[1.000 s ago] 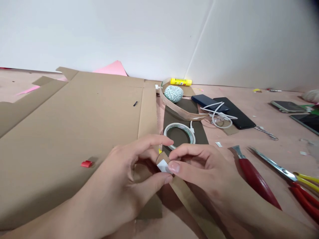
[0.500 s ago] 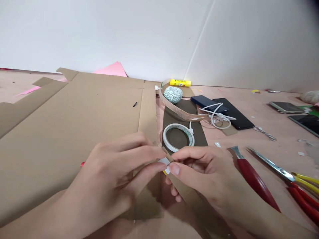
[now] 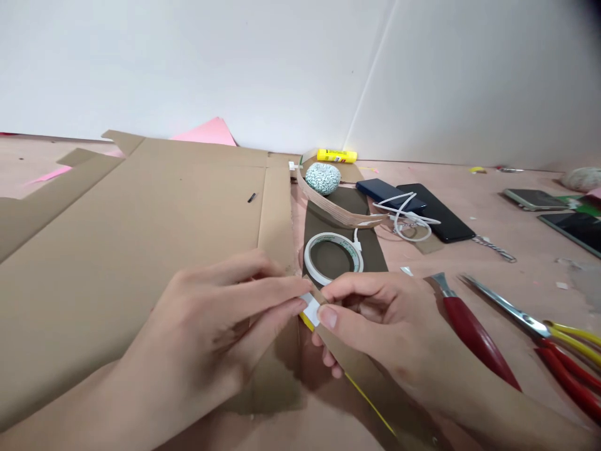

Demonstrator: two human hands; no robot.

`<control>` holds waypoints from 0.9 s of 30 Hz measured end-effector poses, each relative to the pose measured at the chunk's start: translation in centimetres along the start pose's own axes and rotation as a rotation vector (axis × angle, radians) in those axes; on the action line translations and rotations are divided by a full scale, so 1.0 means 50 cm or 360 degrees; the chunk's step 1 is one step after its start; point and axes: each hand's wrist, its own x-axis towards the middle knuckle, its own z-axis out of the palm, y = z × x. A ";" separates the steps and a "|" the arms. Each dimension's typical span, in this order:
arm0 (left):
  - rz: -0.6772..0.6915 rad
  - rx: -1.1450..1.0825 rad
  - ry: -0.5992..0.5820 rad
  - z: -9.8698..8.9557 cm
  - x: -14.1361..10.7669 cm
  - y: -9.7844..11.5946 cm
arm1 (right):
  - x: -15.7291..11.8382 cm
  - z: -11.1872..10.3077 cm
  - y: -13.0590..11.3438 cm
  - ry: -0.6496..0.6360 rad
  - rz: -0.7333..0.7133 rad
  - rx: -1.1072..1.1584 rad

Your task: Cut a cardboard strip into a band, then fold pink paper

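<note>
Along the left of the pink-topped bench (image 3: 511,275), a wide cardboard sheet (image 3: 164,219) spreads toward a pale wall (image 3: 188,69), its far edge backed by pink paper (image 3: 209,131) and its near edge running out of the picture. A small dark piece (image 3: 251,197) lies near the sheet's right-hand fold. At lower left, a person's left hand (image 3: 211,332) reaches over the sheet, thumb and forefinger at a white patch (image 3: 310,309); whether they pinch it or merely touch it cannot be told. The patch sits on the end of a narrow cardboard strip (image 3: 350,357) with yellow along its edge, slanting from front center toward the lower right. Behind it rest a patterned ball (image 3: 323,179), a tape roll (image 3: 307,258) with green lettering inside its core and a yellow glue stick (image 3: 337,156) with dark print, both too small to read. A curved strip (image 3: 331,210) arcs over a dark sheet (image 3: 375,247). The right hand (image 3: 392,326) grips the narrow strip, thumb on top, fingers curled beneath. Farther right, a white cable (image 3: 412,217) loops over a navy block (image 3: 375,189) and a black phone (image 3: 451,219). A stretch of bench dotted with scraps separates the phone from a red-handled tool (image 3: 479,341) and scissors (image 3: 535,326), which lie just beside the right forearm.
</note>
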 end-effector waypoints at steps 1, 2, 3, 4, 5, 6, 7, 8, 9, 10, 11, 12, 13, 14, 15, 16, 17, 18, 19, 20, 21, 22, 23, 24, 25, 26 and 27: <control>-0.0093 -0.0132 0.0030 0.002 0.002 -0.001 | 0.001 0.000 0.002 0.0006 0.0008 -0.0021; -0.0226 -0.0291 0.0038 0.004 0.004 -0.002 | 0.002 0.000 0.003 0.0012 0.0011 -0.0045; -0.0351 -0.0483 0.0026 0.005 0.006 -0.003 | 0.002 0.000 0.004 0.0003 0.0012 -0.0069; -0.0456 -0.0683 -0.0022 0.006 0.008 -0.004 | 0.003 0.000 0.004 -0.0009 0.0009 -0.0087; -0.0545 -0.0869 -0.0091 0.007 0.010 -0.006 | 0.003 0.001 0.004 -0.0029 0.0010 -0.0099; -0.0607 -0.1010 -0.0172 0.007 0.010 -0.007 | 0.003 0.000 0.004 -0.0051 0.0009 -0.0106; -0.0645 -0.1101 -0.0245 0.008 0.010 -0.008 | 0.003 0.000 0.004 -0.0074 0.0003 -0.0117; -0.0671 -0.1139 -0.0288 0.009 0.010 -0.009 | 0.002 -0.001 0.004 -0.0092 -0.0005 -0.0141; -0.0694 -0.1159 -0.0311 0.011 0.009 -0.010 | 0.002 -0.001 0.004 -0.0110 -0.0013 -0.0177; -0.0722 -0.1172 -0.0326 0.013 0.007 -0.011 | 0.001 -0.002 0.006 -0.0127 -0.0024 -0.0214; -0.0747 -0.1203 -0.0337 0.016 0.005 -0.011 | 0.001 -0.003 0.007 -0.0144 -0.0034 -0.0245; -0.0770 -0.1244 -0.0352 0.018 0.003 -0.012 | 0.000 -0.003 0.009 -0.0154 -0.0037 -0.0263; -0.0796 -0.1286 -0.0372 0.021 0.001 -0.012 | 0.000 -0.003 0.010 -0.0164 -0.0033 -0.0269; -0.0811 -0.1318 -0.0394 0.022 0.000 -0.011 | 0.000 -0.003 0.012 -0.0167 -0.0029 -0.0266; -0.0816 -0.1340 -0.0412 0.023 0.000 -0.010 | 0.000 -0.002 0.013 -0.0165 -0.0029 -0.0260; -0.0818 -0.1341 -0.0415 0.023 0.001 -0.009 | -0.001 -0.001 0.014 -0.0161 -0.0035 -0.0263; -0.0813 -0.1340 -0.0413 0.023 0.002 -0.007 | -0.001 0.000 0.015 -0.0158 -0.0043 -0.0272; -0.0808 -0.1337 -0.0403 0.022 0.003 -0.006 | -0.001 0.000 0.016 -0.0154 -0.0057 -0.0283; -0.0803 -0.1339 -0.0391 0.021 0.005 -0.004 | -0.001 0.000 0.016 -0.0151 -0.0067 -0.0289; -0.0792 -0.1338 -0.0378 0.021 0.006 -0.003 | 0.000 0.000 0.016 -0.0141 -0.0067 -0.0276; -0.0780 -0.1332 -0.0365 0.020 0.006 -0.002 | 0.001 -0.002 0.017 -0.0137 -0.0046 -0.0236; -0.0773 -0.1341 -0.0355 0.020 0.007 -0.001 | 0.001 -0.004 0.016 -0.0138 -0.0009 -0.0162; -0.0778 -0.1376 -0.0346 0.019 0.007 0.000 | 0.002 -0.007 0.016 -0.0148 0.0035 -0.0068; -0.0794 -0.1421 -0.0340 0.019 0.008 0.001 | 0.003 -0.010 0.015 -0.0170 0.0084 0.0032; -0.0803 -0.1477 -0.0342 0.019 0.008 0.002 | 0.003 -0.014 0.014 -0.0205 0.0132 0.0127; -0.0806 -0.1530 -0.0341 0.019 0.009 0.003 | 0.004 -0.017 0.013 -0.0247 0.0164 0.0210; -0.0807 -0.1568 -0.0335 0.019 0.010 0.005 | 0.004 -0.020 0.013 -0.0291 0.0180 0.0276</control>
